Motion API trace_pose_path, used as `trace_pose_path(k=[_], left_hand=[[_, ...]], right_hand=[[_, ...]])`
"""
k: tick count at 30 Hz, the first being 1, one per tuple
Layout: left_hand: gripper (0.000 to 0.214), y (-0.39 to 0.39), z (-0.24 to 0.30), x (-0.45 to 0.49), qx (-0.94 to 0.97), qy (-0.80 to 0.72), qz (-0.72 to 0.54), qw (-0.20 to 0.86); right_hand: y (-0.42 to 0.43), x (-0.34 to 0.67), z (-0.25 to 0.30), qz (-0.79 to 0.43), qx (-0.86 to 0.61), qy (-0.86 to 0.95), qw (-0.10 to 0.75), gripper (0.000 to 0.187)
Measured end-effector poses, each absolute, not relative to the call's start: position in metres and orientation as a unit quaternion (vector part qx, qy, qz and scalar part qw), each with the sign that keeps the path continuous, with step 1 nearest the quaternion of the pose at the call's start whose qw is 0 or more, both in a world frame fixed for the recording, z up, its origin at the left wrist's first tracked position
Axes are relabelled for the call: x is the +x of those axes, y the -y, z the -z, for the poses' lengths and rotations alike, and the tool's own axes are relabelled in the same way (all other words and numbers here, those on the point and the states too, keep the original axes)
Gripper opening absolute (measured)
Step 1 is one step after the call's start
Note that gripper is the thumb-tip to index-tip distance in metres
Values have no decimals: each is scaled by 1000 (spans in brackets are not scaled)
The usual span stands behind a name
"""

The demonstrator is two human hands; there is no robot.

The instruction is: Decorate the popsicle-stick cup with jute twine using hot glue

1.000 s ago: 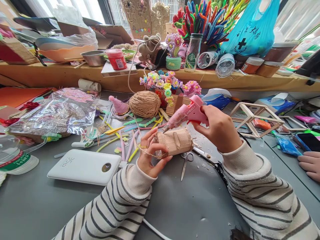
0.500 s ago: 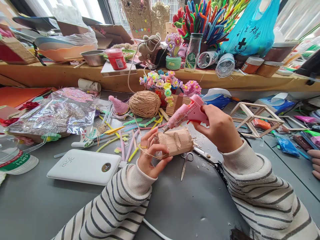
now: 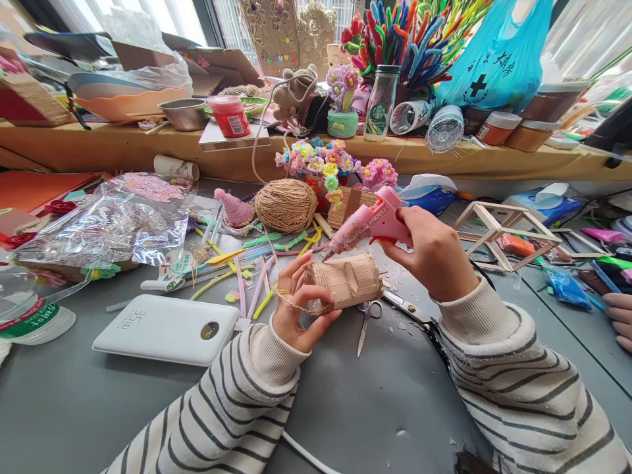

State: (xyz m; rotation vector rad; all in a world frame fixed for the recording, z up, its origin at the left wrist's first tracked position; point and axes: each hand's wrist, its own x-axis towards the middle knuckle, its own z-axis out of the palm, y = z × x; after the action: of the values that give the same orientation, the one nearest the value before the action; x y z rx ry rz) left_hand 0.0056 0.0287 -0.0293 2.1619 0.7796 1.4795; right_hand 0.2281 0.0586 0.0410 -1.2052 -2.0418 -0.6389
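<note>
My left hand (image 3: 295, 309) is closed around the end of a small cylinder of wooden sticks (image 3: 351, 280), partly wound with jute twine, held on its side just above the grey table (image 3: 79, 401). My right hand (image 3: 430, 253) grips a pink glue gun (image 3: 371, 224), its nozzle pointing down-left and touching the twine-wound end of the cylinder. A strand of twine runs from the cylinder up to a ball of jute twine (image 3: 285, 205) behind it.
Small scissors (image 3: 366, 319) lie under the cylinder. A white power bank (image 3: 168, 329) sits to the left, pipe cleaners (image 3: 247, 263) and a plastic bag (image 3: 108, 224) beyond. A wooden stick frame (image 3: 498, 227) stands right. Another person's hand (image 3: 619, 319) rests at the right edge.
My hands and the glue gun stay almost still. The other person's hand at the right edge has pulled back toward the edge.
</note>
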Motion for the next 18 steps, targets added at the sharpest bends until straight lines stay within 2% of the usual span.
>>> trace_pose_path(k=[11,18], left_hand=[[26,-29,30,5,775,-278,-529,205],[23,-29,31,3,781,-291,-519,190]], right_hand=[[-60,226,-38,229,-478,779,337,20],[-60,233,-46,163,-622,680,353,28]])
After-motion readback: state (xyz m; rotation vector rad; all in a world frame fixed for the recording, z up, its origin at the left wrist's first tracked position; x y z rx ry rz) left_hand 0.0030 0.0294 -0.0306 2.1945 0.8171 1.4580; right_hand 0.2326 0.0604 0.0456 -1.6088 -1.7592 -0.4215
